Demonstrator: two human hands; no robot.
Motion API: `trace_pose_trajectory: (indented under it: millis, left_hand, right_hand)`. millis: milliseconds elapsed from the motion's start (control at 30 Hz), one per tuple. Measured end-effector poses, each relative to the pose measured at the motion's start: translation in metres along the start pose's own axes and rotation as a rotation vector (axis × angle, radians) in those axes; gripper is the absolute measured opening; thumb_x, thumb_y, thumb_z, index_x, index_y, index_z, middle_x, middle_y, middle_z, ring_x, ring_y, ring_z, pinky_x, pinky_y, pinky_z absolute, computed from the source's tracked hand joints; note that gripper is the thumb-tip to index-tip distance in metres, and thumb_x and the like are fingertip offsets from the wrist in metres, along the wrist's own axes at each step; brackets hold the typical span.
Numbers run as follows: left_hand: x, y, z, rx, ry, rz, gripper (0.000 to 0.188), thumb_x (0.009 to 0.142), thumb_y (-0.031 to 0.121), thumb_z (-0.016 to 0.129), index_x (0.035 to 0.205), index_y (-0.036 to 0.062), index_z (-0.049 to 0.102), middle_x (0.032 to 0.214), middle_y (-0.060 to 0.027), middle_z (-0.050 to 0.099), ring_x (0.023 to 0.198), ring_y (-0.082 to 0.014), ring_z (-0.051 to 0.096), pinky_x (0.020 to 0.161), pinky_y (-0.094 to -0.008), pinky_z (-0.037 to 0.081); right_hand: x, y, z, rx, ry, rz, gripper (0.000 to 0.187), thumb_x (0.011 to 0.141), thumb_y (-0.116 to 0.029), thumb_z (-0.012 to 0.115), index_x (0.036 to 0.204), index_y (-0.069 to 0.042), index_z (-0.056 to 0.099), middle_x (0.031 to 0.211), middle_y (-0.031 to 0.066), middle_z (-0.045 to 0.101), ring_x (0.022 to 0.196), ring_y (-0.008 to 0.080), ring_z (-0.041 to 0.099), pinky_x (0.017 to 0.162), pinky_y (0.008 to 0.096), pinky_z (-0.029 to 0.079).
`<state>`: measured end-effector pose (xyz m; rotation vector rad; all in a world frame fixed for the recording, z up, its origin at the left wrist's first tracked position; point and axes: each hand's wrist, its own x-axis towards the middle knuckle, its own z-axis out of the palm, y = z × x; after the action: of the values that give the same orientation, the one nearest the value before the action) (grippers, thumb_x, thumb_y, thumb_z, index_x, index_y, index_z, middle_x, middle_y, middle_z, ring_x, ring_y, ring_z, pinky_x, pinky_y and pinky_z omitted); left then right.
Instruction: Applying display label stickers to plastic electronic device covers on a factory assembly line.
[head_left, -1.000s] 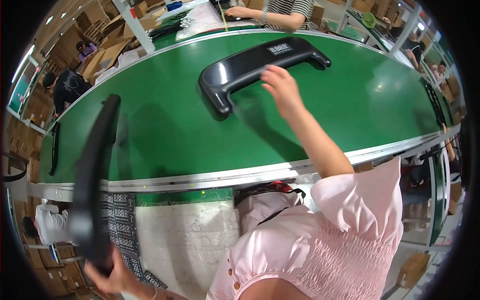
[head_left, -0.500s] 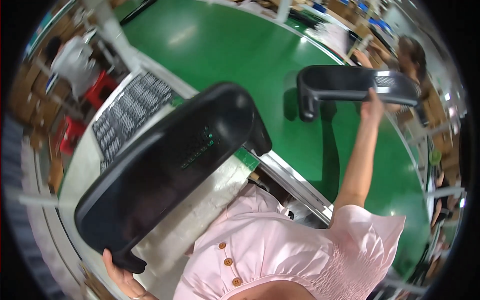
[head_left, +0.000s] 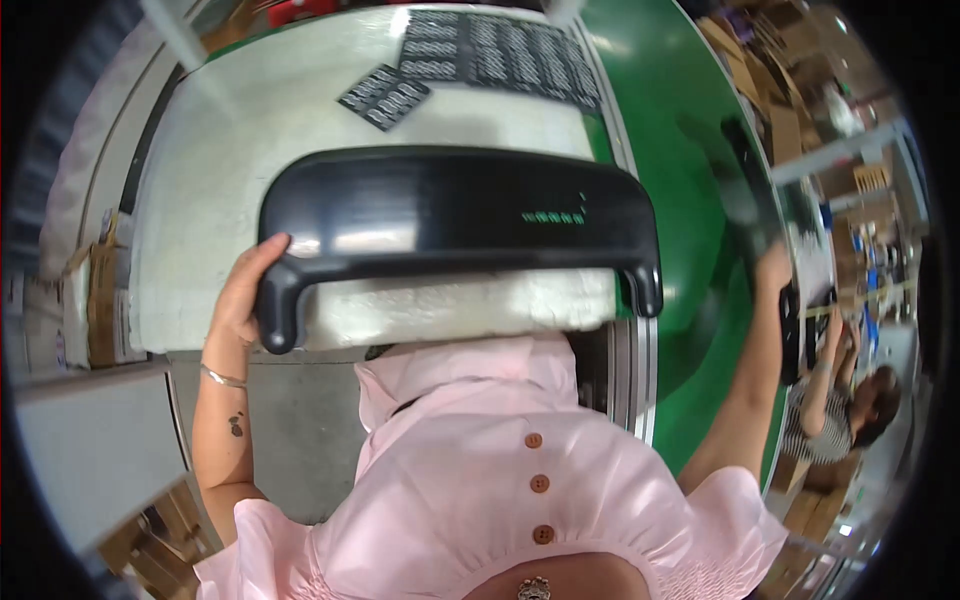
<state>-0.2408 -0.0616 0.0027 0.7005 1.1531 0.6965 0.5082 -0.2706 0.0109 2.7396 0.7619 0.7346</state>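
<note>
A long black plastic shell [head_left: 440, 205] with a short leg at each end lies crosswise before me, over a white-covered bench. My left hand [head_left: 245, 290] grips its left end, thumb on top beside the left leg. Whether the shell touches the bench cannot be told. Out to the right, over the green conveyor belt, my right hand [head_left: 770, 268] is closed on a second black plastic shell [head_left: 745, 160]; it is smeared by motion and seen nearly edge-on. My fingertips there are blurred.
Sheets of black labels [head_left: 490, 55] lie at the bench's far side, with one loose black sheet [head_left: 385, 98] nearer. A metal rail [head_left: 628, 390] separates the bench from the green belt [head_left: 685, 330]. Across the belt, a person in a striped top [head_left: 825, 420] works near cartons.
My view has turned left, toward the bench. The first shell has swung from slanted to nearly level in my left hand. The second shell, at my right hand, now appears narrow and edge-on.
</note>
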Motion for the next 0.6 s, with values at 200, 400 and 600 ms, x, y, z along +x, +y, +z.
trace_pose_trajectory:
  millis: [200,400,600]
  left_hand:
    - [-0.013,0.008,-0.003,0.441,0.003,0.288,0.066,0.084,0.020,0.071,0.135,-0.0045,0.038,0.112,-0.0139,0.060,0.103,-0.0169,0.057,0.091,-0.0277,0.045]
    - [-0.004,-0.001,0.021,0.594,0.013,0.490,0.081,0.076,0.016,0.073,0.141,-0.0055,0.030,0.130,-0.0173,0.050,0.118,-0.0243,0.048,0.104,-0.0325,0.033]
    - [-0.006,0.013,-0.026,0.581,0.070,0.372,0.067,0.083,0.019,0.067,0.139,-0.0039,0.038,0.132,-0.0124,0.049,0.123,-0.0209,0.044,0.106,-0.0307,0.029]
  right_hand:
    - [-0.056,-0.051,0.003,0.410,0.402,-0.447,0.044,0.086,-0.019,0.066,0.124,-0.001,0.053,0.111,0.0227,0.062,0.103,0.0379,0.060,0.092,0.0421,0.048]
    - [-0.152,-0.170,-0.126,1.469,-0.740,-0.011,0.065,0.099,-0.054,0.028,0.136,-0.004,0.048,0.132,0.0121,0.053,0.121,0.0218,0.049,0.104,0.0335,0.033]
    - [-0.166,-0.190,-0.193,1.432,-0.601,-0.186,0.063,0.098,-0.047,0.040,0.137,0.004,0.043,0.136,0.0206,0.048,0.131,0.0278,0.039,0.110,0.0364,0.026]
